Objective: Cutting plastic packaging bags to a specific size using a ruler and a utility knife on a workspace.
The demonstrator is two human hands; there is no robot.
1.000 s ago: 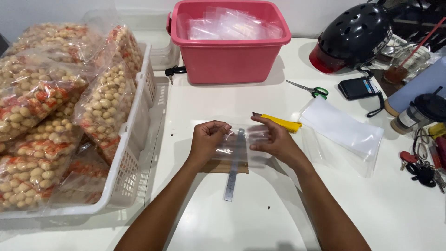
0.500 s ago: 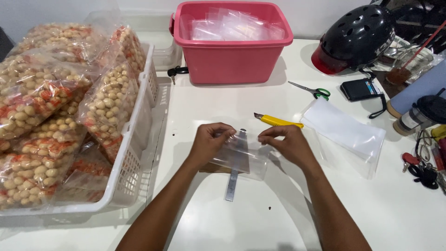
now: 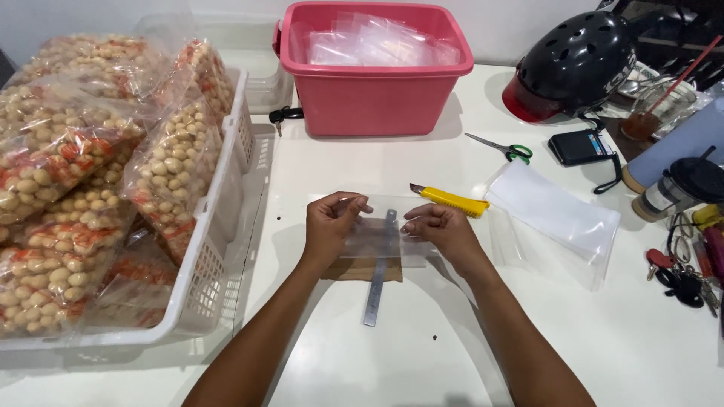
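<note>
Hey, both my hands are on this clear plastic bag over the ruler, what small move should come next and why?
Probably lower the clear bag flat onto the metal ruler. Left hand and right hand pinch its top corners just above the table, and the yellow cutter lies ready beside the right hand.

Looks like a small home packing spot. White table point(image 3: 422, 362) set up as a workbench: left of it, a white basket point(image 3: 219, 249) heaped with sealed snack bags point(image 3: 68, 173); at its far edge, a pink tub point(image 3: 369, 98) of empty clear bags; to the right, helmet point(image 3: 573, 64), keys point(image 3: 679, 275), drink cup point(image 3: 648, 120).
</note>
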